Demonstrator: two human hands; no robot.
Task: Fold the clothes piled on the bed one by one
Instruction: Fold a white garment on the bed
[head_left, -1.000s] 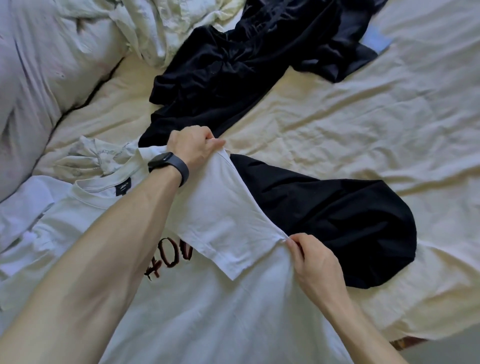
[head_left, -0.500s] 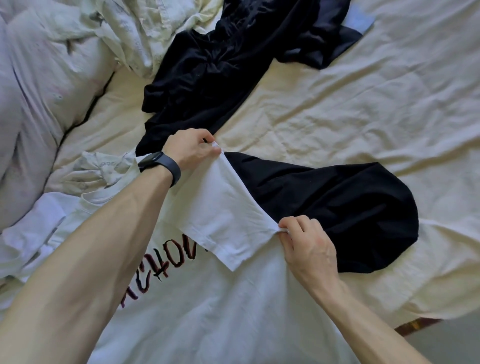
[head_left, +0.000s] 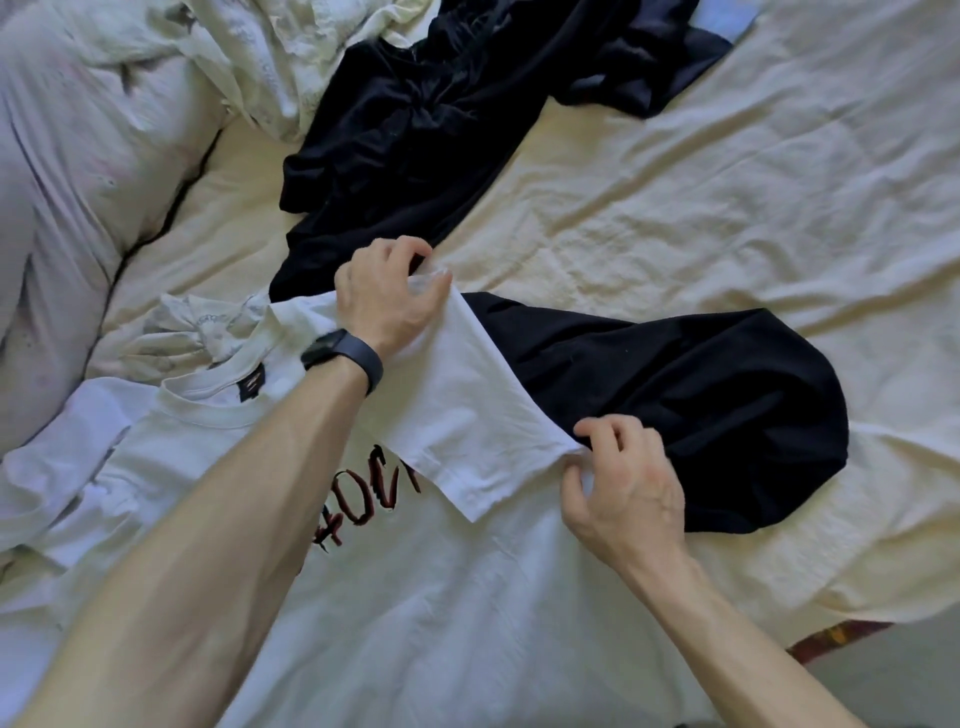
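1. Since a second ago little has shifted. Both grips keep their hold on the sleeve (head_left: 467, 415) of the white T-shirt (head_left: 441, 597), and my right grip (head_left: 623, 483) has re-set its fingers at the armpit corner.
2. My left grip (head_left: 387, 296) is clamped, thumb against fingers, on the shoulder end, and the right pinches the near end of the fold. The shirt lies flat below and between the grips, with the sleeve turned in over the print.
3. A black garment (head_left: 701, 405) lies under and beyond my right grip, touching the fold edge, so I could pinch it in and drag it along.
4. Letting go with one grip too early would probably let the sleeve spring back or skew the fold.
5. The rumpled bed sheet (head_left: 727, 208) is a soft, uneven backing, so its creases may carry into the fold.
6. Beyond my left grip sits a black pile (head_left: 415, 130), and well to its left a pillow (head_left: 78, 182). Floor (head_left: 909, 670) shows outside my right forearm.
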